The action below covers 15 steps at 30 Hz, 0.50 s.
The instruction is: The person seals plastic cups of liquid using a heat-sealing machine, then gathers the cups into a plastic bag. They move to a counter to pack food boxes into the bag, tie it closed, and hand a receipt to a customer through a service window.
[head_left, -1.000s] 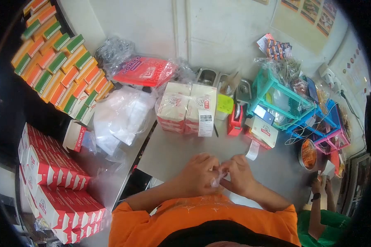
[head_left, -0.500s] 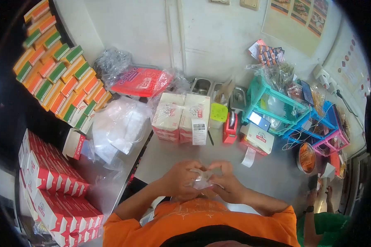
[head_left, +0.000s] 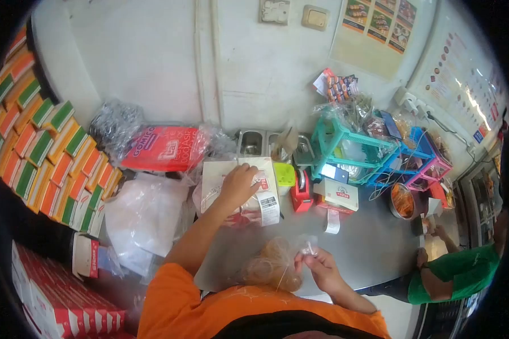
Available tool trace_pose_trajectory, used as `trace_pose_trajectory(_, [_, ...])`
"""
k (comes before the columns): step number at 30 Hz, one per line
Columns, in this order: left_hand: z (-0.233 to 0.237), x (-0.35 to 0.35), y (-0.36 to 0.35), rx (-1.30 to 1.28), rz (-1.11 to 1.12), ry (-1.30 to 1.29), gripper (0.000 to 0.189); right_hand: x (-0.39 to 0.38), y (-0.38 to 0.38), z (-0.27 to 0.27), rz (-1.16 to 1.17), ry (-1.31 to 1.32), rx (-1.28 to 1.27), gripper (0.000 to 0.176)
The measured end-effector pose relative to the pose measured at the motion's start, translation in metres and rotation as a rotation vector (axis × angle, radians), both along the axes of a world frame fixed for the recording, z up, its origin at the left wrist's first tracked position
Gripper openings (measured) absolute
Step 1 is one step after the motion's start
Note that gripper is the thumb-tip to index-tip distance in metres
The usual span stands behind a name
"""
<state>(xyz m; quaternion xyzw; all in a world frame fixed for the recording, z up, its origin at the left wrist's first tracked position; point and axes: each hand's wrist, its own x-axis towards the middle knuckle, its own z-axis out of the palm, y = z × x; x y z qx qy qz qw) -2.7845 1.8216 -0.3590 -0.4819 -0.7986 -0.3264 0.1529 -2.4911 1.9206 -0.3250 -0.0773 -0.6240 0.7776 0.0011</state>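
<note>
My right hand pinches the top of a clear plastic bag that hangs low over the near edge of the steel counter, with something pale brown inside it. My left hand reaches forward and rests on the wrapped white and red boxes at the back of the counter, fingers spread over their plastic cover. A white receipt label hangs on the front of those boxes.
A red tape dispenser, a small white box and teal, blue and pink baskets stand behind. Orange and green cartons are stacked left, red and white boxes below. A person in green stands at the right.
My hands have separated: the left one reached forward onto the wrapped boxes, the right one kept the plastic bag. The camera view tilted up and left.
</note>
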Motion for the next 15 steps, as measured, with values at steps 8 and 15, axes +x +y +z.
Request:
trace_pose_trajectory(8, [-0.021,-0.041,-0.003,0.181,0.0,-0.272,0.008,-0.015,-0.024,0.007,-0.447,0.181,0.294,0.046])
trace_pose_trajectory(15, [0.016,-0.011,-0.053,0.5,-0.097,-0.428,0.007,-0.03,-0.011,0.0,-0.373,0.207,0.759,0.032])
